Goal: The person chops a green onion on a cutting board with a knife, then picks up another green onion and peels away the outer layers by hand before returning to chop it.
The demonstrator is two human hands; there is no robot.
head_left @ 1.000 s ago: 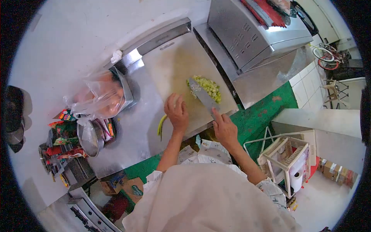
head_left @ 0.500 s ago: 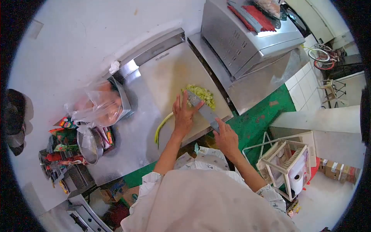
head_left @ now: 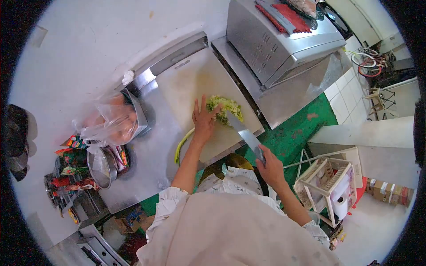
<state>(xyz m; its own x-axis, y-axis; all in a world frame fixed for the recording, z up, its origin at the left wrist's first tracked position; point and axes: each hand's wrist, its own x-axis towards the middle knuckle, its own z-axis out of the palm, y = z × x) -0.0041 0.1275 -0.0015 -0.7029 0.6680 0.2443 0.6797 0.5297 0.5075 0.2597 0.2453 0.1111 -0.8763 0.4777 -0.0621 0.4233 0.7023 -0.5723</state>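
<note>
My right hand (head_left: 270,166) is closed round the handle of a knife (head_left: 245,134) with a broad metal blade. The blade's tip reaches the near side of a pile of chopped green vegetable (head_left: 228,106) on the pale cutting board (head_left: 177,86). My left hand (head_left: 205,122) rests on the board left of the pile with its fingers spread, one fingertip at the pile's edge. A long green stalk (head_left: 181,145), paler toward the board, runs beside my left forearm and curves over the metal table; its upper end is hidden at my wrist.
At the left stand a metal container with plastic-bagged food (head_left: 111,117), a metal bowl (head_left: 101,167) and several packets. A large metal appliance (head_left: 275,48) is on the counter at the right. A plastic rack (head_left: 326,181) stands lower right on the floor.
My right hand has drawn the knife back toward me and to the right, away from my left fingers. My left hand has shifted slightly left, off the blade.
</note>
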